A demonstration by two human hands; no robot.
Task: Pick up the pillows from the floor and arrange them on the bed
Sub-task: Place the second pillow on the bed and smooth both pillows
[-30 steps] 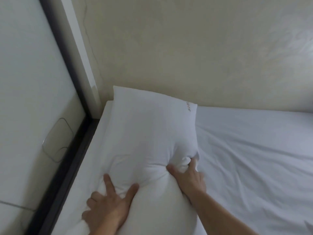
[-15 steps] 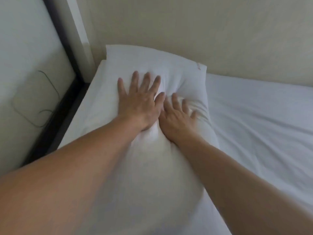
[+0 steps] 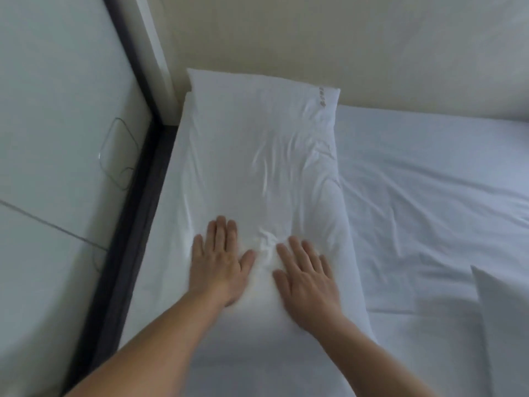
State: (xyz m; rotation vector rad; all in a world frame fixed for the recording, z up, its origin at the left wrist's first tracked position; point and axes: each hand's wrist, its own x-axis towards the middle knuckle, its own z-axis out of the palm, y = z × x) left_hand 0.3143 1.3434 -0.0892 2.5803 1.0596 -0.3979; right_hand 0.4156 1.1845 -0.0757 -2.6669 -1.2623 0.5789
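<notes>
A white pillow [image 3: 257, 156] lies flat along the left side of the bed [image 3: 429, 181], its far end against the beige wall. My left hand [image 3: 219, 262] rests palm down on the pillow's near part, fingers spread. My right hand [image 3: 307, 275] lies flat beside it on the same pillow, fingers apart. Neither hand grips anything. The corner of a second white pillow [image 3: 503, 319] shows at the right edge on the bed.
A dark bed frame edge [image 3: 134, 224] runs along the left of the mattress. Beyond it is a pale tiled floor [image 3: 51, 167] with a thin cable loop [image 3: 117, 156]. The beige wall [image 3: 343, 47] stands behind the bed.
The pillow went from bunched and gripped to lying flat. Both hands slid back from its middle toward its near end, staying palm down.
</notes>
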